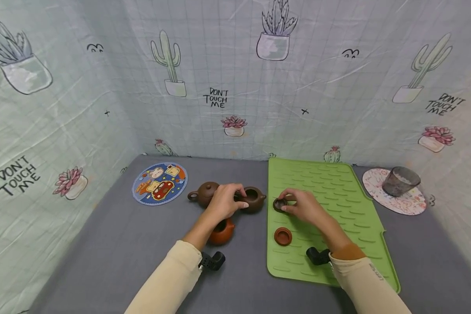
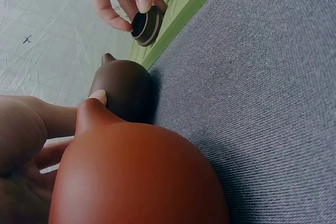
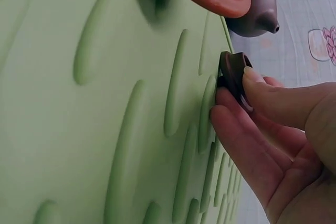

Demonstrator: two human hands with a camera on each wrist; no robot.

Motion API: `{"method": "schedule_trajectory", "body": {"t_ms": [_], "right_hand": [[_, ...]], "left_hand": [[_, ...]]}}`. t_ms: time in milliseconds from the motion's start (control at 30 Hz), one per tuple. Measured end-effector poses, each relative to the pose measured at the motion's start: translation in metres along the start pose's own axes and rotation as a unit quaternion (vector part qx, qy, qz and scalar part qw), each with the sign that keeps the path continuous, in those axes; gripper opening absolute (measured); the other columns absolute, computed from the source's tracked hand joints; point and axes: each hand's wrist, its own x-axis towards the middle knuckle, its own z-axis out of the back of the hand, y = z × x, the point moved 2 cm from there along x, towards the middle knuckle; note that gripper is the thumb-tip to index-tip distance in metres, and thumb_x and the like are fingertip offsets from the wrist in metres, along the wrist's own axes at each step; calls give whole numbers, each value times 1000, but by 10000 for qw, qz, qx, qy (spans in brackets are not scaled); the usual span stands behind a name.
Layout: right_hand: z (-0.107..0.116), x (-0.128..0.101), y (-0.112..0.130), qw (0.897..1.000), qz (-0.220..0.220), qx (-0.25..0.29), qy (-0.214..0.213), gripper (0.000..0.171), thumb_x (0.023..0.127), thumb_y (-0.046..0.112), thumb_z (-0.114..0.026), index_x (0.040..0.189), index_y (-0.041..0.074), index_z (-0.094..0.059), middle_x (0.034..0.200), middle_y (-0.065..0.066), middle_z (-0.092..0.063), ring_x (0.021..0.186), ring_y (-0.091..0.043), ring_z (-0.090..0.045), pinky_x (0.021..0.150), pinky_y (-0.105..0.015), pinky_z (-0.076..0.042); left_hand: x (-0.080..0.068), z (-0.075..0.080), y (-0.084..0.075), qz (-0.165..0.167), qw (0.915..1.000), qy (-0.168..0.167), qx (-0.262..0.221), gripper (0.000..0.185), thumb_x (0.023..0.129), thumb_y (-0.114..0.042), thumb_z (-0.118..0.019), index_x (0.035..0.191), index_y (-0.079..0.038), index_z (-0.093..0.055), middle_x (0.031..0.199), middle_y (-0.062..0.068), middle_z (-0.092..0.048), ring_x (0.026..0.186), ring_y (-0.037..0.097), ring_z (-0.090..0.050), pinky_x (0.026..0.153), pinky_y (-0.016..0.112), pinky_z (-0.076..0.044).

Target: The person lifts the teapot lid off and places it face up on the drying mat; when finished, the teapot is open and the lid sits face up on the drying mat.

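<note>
In the head view my left hand [image 1: 224, 200] curls its thumb and forefinger at the handle side of a lidless dark brown teapot [image 1: 254, 201]. The handle is mostly hidden by the fingers. My right hand [image 1: 304, 206] pinches a small dark brown teapot lid [image 1: 280, 205], hollow side up, at the left edge of the green mat [image 1: 329, 261]. In the right wrist view, thumb and fingers hold the lid [image 3: 234, 74] by its rim, close over the mat. An orange-brown teapot [image 1: 221, 234], lidless, stands below my left wrist. Its matching lid [image 1: 283, 236] lies upturned on the mat.
Behind my left hand stands another brown teapot [image 1: 205, 195] with its lid on. A round cartoon placemat [image 1: 141, 185] lies at the back left. At the right, a dark translucent cup [image 1: 400, 182] is on a pink-patterned round mat [image 1: 410, 207]. A printed curtain surrounds the grey table [image 1: 114, 253].
</note>
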Motion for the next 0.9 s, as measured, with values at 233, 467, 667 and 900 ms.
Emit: {"method": "schedule_trajectory", "body": {"t_ms": [233,467,667,900], "right_hand": [[4,3,2,10000,-75,-22,44,22,92,10,-74,114,10,-68,125,-20,-73,122,-42,-65,71,-28,-50],[3,2,1,9997,-233,13,110,23,92,11,-75,115,11,-68,126,-20,-72,122,-42,-65,70,-29,-49],[2,0,0,9999,-128,56,62,24,93,11,-74,117,9,-68,125,-21,-72,109,-36,-72,66,-27,-49],[3,-1,0,9997,-185,182,-16,36,94,15,-74,125,6,-61,126,-24,-71,79,-20,-72,61,-30,-51]], "left_hand": [[2,3,-2,18,10000,47,46,19,84,-24,-84,99,-19,-73,118,5,-74,106,28,-68,91,44,-55],[1,1,-2,12,10000,73,48,19,84,-24,-84,98,-19,-73,118,5,-74,106,27,-68,91,44,-55],[1,2,-3,43,9999,102,133,19,85,-26,-84,98,-20,-73,117,4,-74,101,25,-67,88,42,-55],[1,4,-4,67,9999,123,90,20,85,-27,-84,101,-20,-74,119,5,-74,106,27,-68,92,44,-55]]}}
